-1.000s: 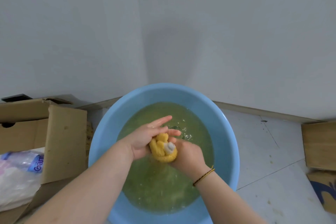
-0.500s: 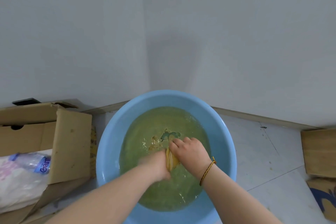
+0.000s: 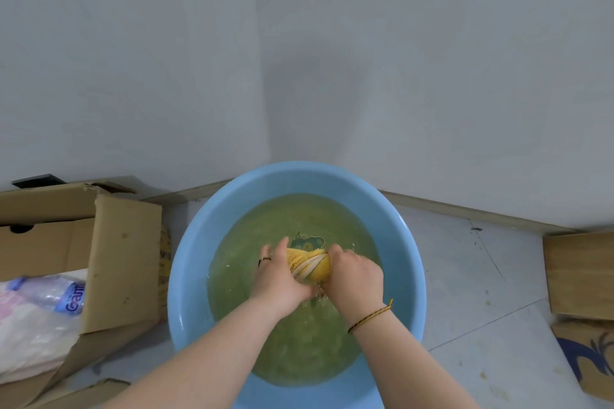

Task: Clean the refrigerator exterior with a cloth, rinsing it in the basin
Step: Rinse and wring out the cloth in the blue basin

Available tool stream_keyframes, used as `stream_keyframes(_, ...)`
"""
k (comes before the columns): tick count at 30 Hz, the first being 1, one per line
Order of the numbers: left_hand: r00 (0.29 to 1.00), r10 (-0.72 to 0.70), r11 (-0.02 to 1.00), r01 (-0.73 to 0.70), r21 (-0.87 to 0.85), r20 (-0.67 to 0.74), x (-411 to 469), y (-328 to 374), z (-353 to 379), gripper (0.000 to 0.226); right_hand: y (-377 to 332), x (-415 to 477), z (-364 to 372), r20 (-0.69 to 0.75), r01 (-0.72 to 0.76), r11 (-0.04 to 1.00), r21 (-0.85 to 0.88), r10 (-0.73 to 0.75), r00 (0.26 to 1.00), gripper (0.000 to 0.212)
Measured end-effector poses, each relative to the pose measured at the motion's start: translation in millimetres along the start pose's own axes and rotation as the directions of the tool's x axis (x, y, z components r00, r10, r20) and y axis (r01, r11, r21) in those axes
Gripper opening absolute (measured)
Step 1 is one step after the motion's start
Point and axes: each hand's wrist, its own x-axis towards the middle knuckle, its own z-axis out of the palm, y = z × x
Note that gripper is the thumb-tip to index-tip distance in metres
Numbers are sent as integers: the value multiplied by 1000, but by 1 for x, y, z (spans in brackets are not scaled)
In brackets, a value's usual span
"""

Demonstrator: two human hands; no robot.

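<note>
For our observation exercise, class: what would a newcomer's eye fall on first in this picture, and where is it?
A large blue basin sits mid-frame on the floor near the wall, filled with greenish water. At its centre the left hand and the right hand grip a twisted yellow cloth between them. An open cardboard box stands to the left of the basin.

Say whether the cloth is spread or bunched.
Bunched: the cloth is a twisted roll gripped by left hand and right hand.

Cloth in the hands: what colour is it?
The cloth is yellow with whitish stripes; the head view shows it best.
</note>
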Motion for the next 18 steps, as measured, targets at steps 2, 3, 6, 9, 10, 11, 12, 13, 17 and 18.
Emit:
stream_keyframes(2, 964, -204, 781, 264, -565, 168, -5, 8, -1, 97, -9, -4, 3, -213, 43, 997, -65, -56, 975, 42)
stream_keyframes(3, 931, -254, 574, 363, -734, 261, -3, 12, -4, 86, -12, -5, 8, -339, 75, 994, -77, -97, 936, 34)
stream_keyframes(6, 854, -305, 131, 477, -869, 423, 9, 13, -20, 46, -21, -12, 19, -618, 251, 966, -54, -230, 752, 16)
stream_keyframes(9, 894, -230, 33, 403, -915, 385, 13, 14, -27, 27, -35, -19, 19, -671, 364, 922, 131, -187, 717, 16)
stream_keyframes(10, 925, -179, 30, 346, -938, 335, 13, 16, -28, 22, -39, -22, 15, -628, 334, 909, 251, -110, 770, 21)
stream_keyframes(11, 949, -134, 33, 292, -956, 285, 13, 19, -28, 15, -43, -25, 11, -543, 266, 875, 405, -4, 840, 27)
stream_keyframes(12, 966, -95, 35, 243, -969, 239, 13, 20, -28, 7, -46, -27, 5, -423, 145, 817, 558, 131, 896, 30)
stream_keyframes(13, 978, -62, 43, 201, -979, 198, 13, 23, -30, 2, -49, -28, 1, -273, 11, 749, 663, 228, 935, 31)
stream_keyframes(17, 993, 57, 140, 94, -986, 103, 13, 21, -37, 9, -54, -25, -5, 139, -213, 555, 804, 173, 975, 34)
stream_keyframes(18, 993, 82, 175, 74, -982, 89, 13, 20, -39, 14, -54, -22, -3, 169, -219, 554, 803, 140, 976, 33)
